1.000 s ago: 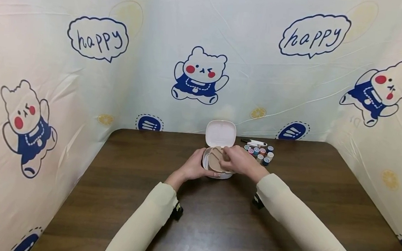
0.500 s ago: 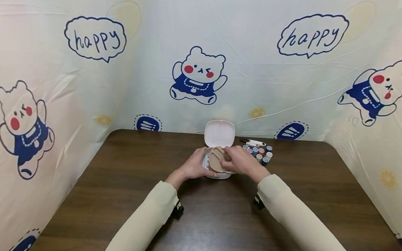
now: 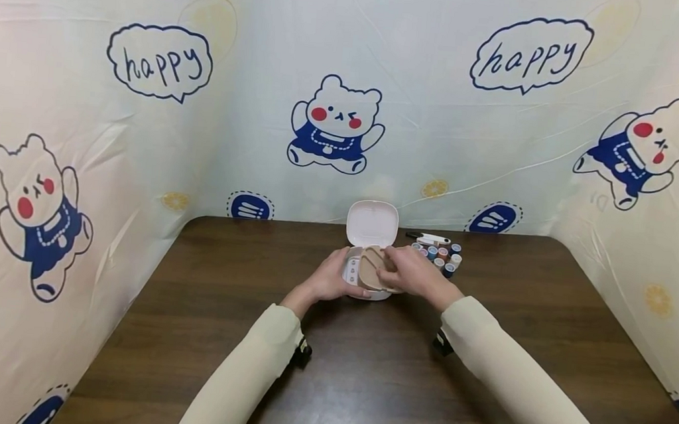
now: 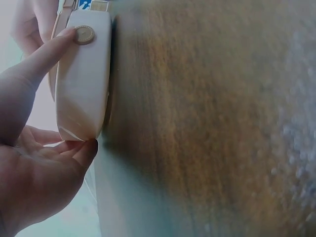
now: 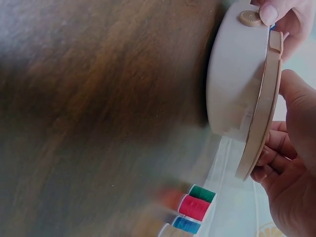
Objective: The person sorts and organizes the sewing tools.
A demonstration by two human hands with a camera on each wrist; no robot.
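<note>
A white hinged sewing box (image 3: 376, 296) stands near the table's far edge with its lid (image 3: 372, 224) raised. My left hand (image 3: 328, 278) grips the box's left side; in the left wrist view its thumb lies at the round beige button (image 4: 84, 34) on the front. Pinched at its right edge by my right hand (image 3: 417, 275), a beige divided tray (image 3: 370, 268) sits shifted right over the opening. In the right wrist view the tray (image 5: 269, 89) juts past the box's rim, fingers beneath and thumb on top. The uncovered left part of the box shows small dark marks on white.
Several thread spools (image 3: 455, 250) in different colours stand just right of the box, close to my right hand. Behind them lies a slim black and white tool (image 3: 430, 238). A printed curtain (image 3: 341, 32) hangs behind and beside the brown table (image 3: 357, 373).
My right hand has slid the beige tray to the right, uncovering more of the box's left inside. My left hand has kept its hold on the box.
</note>
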